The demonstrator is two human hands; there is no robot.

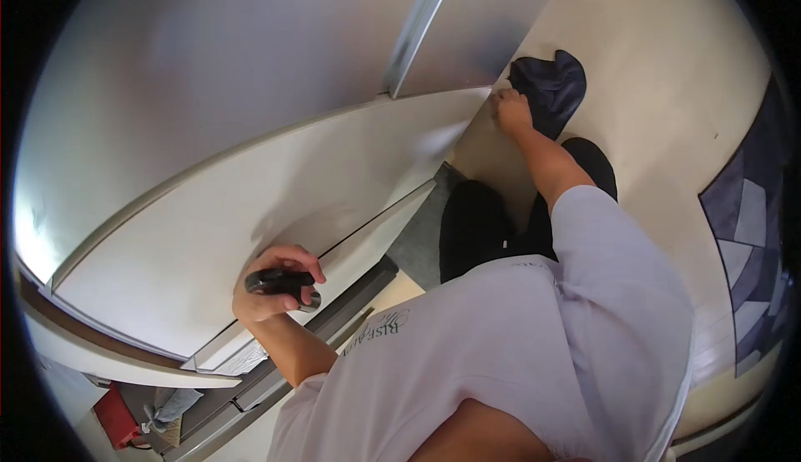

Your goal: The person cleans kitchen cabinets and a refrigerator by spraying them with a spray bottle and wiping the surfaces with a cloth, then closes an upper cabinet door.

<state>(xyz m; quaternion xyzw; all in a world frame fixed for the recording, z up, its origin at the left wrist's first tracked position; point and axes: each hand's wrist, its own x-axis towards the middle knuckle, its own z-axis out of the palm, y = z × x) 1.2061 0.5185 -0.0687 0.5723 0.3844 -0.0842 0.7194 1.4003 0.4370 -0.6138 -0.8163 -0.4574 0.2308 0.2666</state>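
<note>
Floor [659, 95]: pale, with a grey patchwork rug [745, 245] at the far right.
White panel [359, 170]: long and bent-looking, next to shiny grey panels [275, 36].
Left hand [252, 302]: near the white panel, fingers curled around a small black object [279, 282].
Right hand [512, 111]: fingers bent, at the edge of a dark cloth [552, 88] on the floor; I can't tell if they pinch it.
</note>
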